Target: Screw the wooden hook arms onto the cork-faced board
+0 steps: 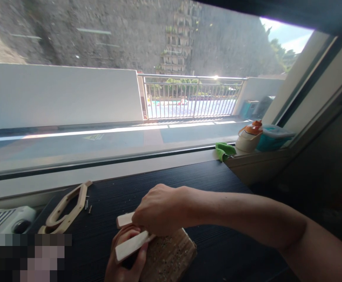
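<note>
Low in the middle, my left hand (pixel 140 261) is closed around a pale wooden piece whose near bar (pixel 131 246) slants up to the right. Beyond it shows a second pale bar end (pixel 124 220); whether the two belong to one piece is hidden by my hands. My right hand (pixel 162 211) is curled over the same spot, its fingers turned away from view, so what it grips is hidden. Under and beside both hands lies a thick wooden block (pixel 173 254) pitted with many small holes.
The hands are over a black table (pixel 115 196). Pale wooden frame pieces (pixel 78 205) lie at its left, with several screws (pixel 86 204) beside them. A white appliance (pixel 12 221) stands far left. On the sill are a green cloth (pixel 224 150), a bottle (pixel 247 138) and a teal box (pixel 272 139).
</note>
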The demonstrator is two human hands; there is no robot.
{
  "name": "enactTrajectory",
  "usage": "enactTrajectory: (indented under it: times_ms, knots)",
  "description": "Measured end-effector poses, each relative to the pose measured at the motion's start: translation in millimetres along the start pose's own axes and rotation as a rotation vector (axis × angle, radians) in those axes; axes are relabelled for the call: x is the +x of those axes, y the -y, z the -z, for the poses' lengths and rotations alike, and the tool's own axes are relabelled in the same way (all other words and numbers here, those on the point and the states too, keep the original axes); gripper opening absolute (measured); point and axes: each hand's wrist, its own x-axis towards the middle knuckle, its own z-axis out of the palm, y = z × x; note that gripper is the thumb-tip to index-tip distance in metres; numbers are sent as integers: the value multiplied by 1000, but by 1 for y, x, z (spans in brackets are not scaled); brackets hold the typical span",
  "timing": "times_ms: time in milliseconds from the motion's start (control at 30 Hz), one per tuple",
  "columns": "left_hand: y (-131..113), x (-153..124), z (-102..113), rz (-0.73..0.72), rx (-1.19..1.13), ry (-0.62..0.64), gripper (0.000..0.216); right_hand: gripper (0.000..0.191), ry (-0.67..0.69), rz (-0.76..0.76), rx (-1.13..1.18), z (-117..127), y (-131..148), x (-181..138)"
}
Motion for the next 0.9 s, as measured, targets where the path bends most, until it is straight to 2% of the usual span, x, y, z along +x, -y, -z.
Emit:
enactTrajectory:
  times_ms: [200,333,467,633,800,900]
  knots:
    - [2,-3,1,26,14,42,25,27,-44,-79,34,-7,-6,3]
    - [3,-5,0,22,21,22,26,31,-86,-82,26,-10,-4,4]
    - [2,-3,-2,27,16,4,24,26,-62,-72,-3,-4,-1,-1]
    - [1,-3,-1,33,4,17,23,16,-52,13,-32,6,3,-7]
    - [3,-4,0,38,-3,25,24,15,-72,20,-13,1,0,-3]
    - [5,-5,-1,33,-10,22,24,19,-109,-38,4,-5,-5,-1]
